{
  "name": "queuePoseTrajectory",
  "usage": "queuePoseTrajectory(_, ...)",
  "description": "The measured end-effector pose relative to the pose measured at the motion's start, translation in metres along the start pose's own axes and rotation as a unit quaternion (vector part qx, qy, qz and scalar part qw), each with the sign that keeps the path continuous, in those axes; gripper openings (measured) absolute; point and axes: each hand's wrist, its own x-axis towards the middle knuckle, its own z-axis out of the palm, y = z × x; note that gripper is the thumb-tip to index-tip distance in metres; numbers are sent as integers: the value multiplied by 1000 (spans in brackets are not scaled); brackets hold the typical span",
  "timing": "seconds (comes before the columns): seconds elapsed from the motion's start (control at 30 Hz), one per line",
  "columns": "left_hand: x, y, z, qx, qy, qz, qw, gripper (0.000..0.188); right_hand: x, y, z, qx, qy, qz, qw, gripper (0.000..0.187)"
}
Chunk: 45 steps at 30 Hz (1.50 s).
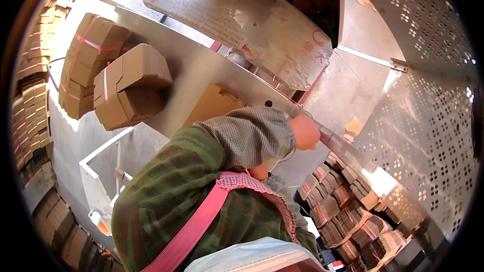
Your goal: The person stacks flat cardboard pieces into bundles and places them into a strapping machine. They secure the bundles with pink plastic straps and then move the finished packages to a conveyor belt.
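A steel table [191, 70] is being looked down on, its brushed top tilted across the view from upper left to lower right. Bright light is being thrown over its far left end. Perforated metal panels [428, 121] are closing in the right side, and a large grey plate [242, 15] with red markings is lying across the top of the view.

Two strapped bundles of brown cardboard [131, 88] are resting on the table at the left, bound with pink bands, touching each other. More banded bundles are being stacked in a column [33, 90] along the left rim and in a heap [353, 211] at the lower right, under the table's edge.

One hand [305, 132] is being stretched out from a checked cuff and green sleeve, and it is being pressed against the table's metal edge [333, 138]. That edge is a long strip, its long axis running diagonally, pointing down toward the lower right. The fingers seem curled over it, though whether they are clamped on it cannot be told, nor which hand it is. A flat tan cardboard stack [212, 103] is lying just behind the sleeve, partly hidden by it. A second arm is only glimpsed beneath the first; its hand is hidden.
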Motion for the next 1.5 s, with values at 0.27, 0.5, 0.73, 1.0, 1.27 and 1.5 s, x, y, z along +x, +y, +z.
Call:
queuePoseTrajectory(0.27,-7,-13,38,3,101,55,993,12,-7,4,-40,-19,-68,26,997,52)
queuePoseTrajectory(0.5,0,-24,33,-113,64,65,989,20,-1,2,-58,-37,-89,25,995,55)
queuePoseTrajectory(0.73,4,-23,32,-101,54,66,991,18,-5,3,-55,-31,-101,25,994,58)
queuePoseTrajectory(1.0,-4,-23,33,-149,102,91,979,10,-4,14,-29,-15,-97,34,995,61)
queuePoseTrajectory(1.27,4,-32,33,-59,8,85,995,21,8,42,12,-37,-39,-4,999,65)
queuePoseTrajectory(1.5,-61,-11,-58,-162,173,92,967,27,50,18,52,102,179,-17,978,69)
